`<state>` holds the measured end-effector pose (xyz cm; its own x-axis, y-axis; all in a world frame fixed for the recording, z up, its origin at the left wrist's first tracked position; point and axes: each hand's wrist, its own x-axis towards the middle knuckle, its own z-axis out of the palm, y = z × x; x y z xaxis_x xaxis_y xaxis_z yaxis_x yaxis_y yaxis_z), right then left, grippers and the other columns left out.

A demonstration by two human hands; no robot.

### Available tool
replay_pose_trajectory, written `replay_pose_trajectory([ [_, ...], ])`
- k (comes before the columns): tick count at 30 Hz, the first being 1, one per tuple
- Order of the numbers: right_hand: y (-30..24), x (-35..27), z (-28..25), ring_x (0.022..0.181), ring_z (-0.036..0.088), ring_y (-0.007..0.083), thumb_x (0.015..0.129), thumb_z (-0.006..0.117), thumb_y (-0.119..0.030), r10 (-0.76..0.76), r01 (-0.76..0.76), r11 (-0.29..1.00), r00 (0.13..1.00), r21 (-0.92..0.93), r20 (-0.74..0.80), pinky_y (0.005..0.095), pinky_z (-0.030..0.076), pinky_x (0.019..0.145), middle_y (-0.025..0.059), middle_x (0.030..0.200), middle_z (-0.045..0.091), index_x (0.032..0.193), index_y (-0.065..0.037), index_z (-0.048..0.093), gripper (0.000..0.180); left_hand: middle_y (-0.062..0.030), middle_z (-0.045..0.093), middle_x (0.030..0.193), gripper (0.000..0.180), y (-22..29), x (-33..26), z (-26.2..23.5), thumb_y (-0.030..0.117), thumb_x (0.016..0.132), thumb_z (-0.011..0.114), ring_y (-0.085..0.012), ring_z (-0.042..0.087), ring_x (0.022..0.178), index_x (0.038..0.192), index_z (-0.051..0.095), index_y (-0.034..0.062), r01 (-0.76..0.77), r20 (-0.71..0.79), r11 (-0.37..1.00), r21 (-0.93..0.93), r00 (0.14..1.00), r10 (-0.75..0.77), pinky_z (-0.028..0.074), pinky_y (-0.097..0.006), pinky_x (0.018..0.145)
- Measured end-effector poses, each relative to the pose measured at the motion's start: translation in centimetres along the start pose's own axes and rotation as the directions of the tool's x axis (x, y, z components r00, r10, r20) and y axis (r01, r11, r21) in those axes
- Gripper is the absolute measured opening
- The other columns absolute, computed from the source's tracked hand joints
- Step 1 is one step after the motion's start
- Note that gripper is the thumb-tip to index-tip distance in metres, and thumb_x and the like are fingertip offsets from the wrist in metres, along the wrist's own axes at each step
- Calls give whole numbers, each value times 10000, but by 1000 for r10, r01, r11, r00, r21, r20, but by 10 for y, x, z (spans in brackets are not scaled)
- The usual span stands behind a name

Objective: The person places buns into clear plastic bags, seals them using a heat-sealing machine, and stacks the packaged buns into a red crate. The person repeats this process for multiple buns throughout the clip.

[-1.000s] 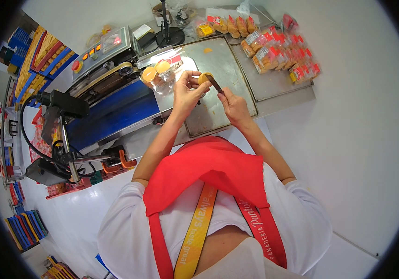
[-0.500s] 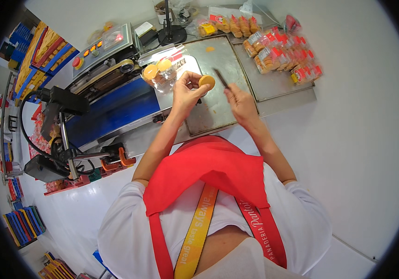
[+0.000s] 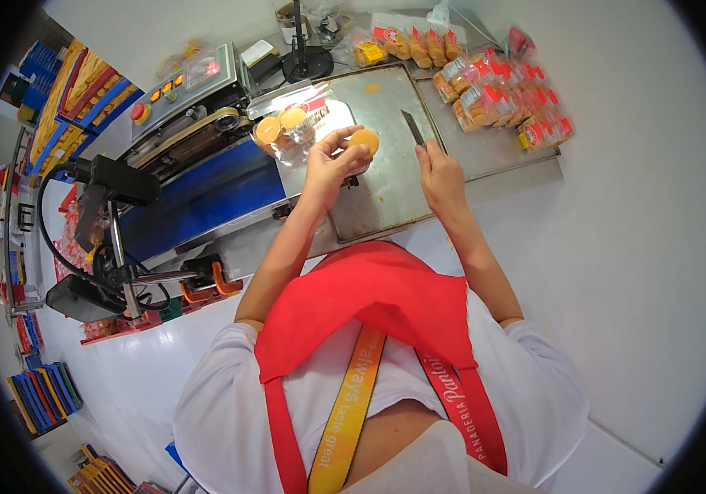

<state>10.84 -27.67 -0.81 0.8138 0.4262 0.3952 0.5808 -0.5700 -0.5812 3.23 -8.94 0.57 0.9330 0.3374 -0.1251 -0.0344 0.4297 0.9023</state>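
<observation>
Pinched in the fingers of my left hand (image 3: 332, 167) is a round golden biscuit (image 3: 364, 142), held over the left part of a metal baking tray (image 3: 386, 185). My right hand (image 3: 442, 177) grips a knife (image 3: 412, 128) with a dark blade, which points up and away over the tray's right side, apart from the biscuit. Just left of my left hand lies a clear plastic bag (image 3: 289, 142) with more round biscuits in it; two golden tops (image 3: 268, 129) show. A few crumbs (image 3: 372, 88) lie on the tray.
A sealing machine (image 3: 188, 123) with a blue conveyor belt (image 3: 205, 191) stands at the left. Several bagged biscuits (image 3: 501, 99) fill the back right, on a second metal tray (image 3: 485, 162). A black stand (image 3: 307, 62) rises at the back. Clamped at the near left is a metal arm (image 3: 131, 276).
The knife has moved right, away from the biscuit, and its blade now points more steeply away. My left hand with the biscuit has barely shifted.
</observation>
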Motion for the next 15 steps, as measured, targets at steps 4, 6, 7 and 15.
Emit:
replay_pose_trajectory([
  [4, -30, -23, 1, 640, 573, 399, 938, 504, -240, -61, 56, 997, 994, 55, 91, 478, 426, 545, 173, 697, 589, 831, -61, 495, 209, -64, 643, 1002, 256, -2, 3, -2, 76, 833, 663, -120, 635, 867, 1072, 587, 23, 29, -76, 994, -106, 996, -38, 524, -245, 738],
  [6, -31, -28, 9, 635, 570, 401, 939, 504, -246, -72, 65, 995, 992, 74, 100, 478, 424, 539, 173, 711, 592, 831, -64, 496, 211, -58, 644, 994, 245, -2, 2, 0, 72, 832, 666, -117, 633, 868, 1059, 586, 28, 31, -59, 993, -113, 998, -37, 520, -250, 754],
  [7, -25, -26, 10, 634, 571, 400, 937, 506, -246, -44, 39, 998, 995, 56, 93, 477, 426, 538, 171, 717, 593, 833, -65, 498, 209, -55, 645, 990, 240, -2, 1, 1, 70, 831, 668, -115, 633, 868, 1052, 585, 31, 30, -53, 993, -116, 998, -37, 518, -252, 762],
  [15, -14, -17, 14, 644, 577, 400, 938, 504, -250, -14, 10, 999, 996, 46, 93, 468, 434, 538, 173, 701, 590, 845, -66, 501, 206, -46, 636, 926, 229, -1, 0, 4, 66, 803, 700, -103, 620, 798, 1002, 595, 24, -55, -79, 997, -44, 996, 52, 515, -236, 711],
])
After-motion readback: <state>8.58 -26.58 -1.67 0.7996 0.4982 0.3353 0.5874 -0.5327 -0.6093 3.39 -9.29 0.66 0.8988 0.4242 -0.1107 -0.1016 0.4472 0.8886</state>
